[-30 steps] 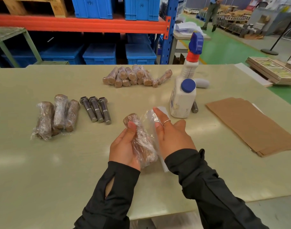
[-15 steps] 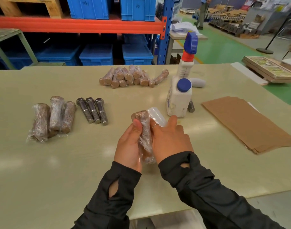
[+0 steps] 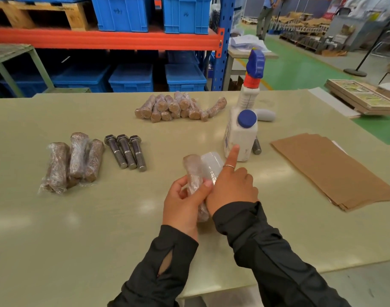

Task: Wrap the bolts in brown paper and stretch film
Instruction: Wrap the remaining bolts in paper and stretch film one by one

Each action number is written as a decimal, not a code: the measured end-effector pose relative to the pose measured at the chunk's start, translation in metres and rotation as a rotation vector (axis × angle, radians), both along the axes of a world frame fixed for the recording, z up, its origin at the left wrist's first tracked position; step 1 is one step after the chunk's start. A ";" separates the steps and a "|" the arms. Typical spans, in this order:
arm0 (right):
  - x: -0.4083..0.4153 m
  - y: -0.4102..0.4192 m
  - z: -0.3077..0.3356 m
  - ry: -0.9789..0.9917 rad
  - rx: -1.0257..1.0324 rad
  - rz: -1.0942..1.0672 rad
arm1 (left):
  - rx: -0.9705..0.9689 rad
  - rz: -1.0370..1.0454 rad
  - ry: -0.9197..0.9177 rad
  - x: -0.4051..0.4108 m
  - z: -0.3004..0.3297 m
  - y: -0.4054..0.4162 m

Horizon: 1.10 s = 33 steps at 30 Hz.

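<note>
Standing at bench, head view: pale green table point(image 3: 56, 240).
Left hand point(image 3: 183, 202): gripping film-covered wrapped bolt point(image 3: 194, 173).
Right hand point(image 3: 231, 187): index straight, other fingers curled against stretch film roll point(image 3: 211, 165).
Surface: bare bolts point(image 3: 125, 151), brown paper point(image 3: 331, 169), bottle point(image 3: 240, 136).
Room: blue crates point(image 3: 132, 79) on racking.

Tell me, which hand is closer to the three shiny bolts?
Left. The left hand grips a film-covered bolt just right of the bare bolts. The right hand lies beyond it, farther right, by the stretch film roll.
</note>
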State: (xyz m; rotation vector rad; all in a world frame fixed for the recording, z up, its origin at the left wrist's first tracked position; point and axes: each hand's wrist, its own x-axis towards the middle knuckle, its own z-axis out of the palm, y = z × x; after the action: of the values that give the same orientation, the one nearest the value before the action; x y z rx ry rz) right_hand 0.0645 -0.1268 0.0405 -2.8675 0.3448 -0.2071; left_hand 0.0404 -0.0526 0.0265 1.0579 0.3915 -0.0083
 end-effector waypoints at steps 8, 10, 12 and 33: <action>0.001 -0.014 0.012 0.076 0.632 0.112 | -0.268 0.010 -0.020 0.000 0.004 0.016; 0.001 -0.013 0.013 0.035 0.639 0.136 | -0.292 0.030 -0.023 -0.001 0.006 0.016; 0.004 -0.014 0.015 0.013 0.605 0.170 | -0.309 0.034 -0.052 -0.002 0.006 0.018; 0.009 -0.004 0.014 -0.138 0.211 0.076 | -0.354 -0.080 -0.018 0.006 0.006 0.009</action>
State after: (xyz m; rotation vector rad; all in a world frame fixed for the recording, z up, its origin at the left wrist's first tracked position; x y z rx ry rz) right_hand 0.0739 -0.1304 0.0548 -2.6358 0.2166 -0.3312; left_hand 0.0463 -0.0433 0.0330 0.7226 0.3172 -0.1350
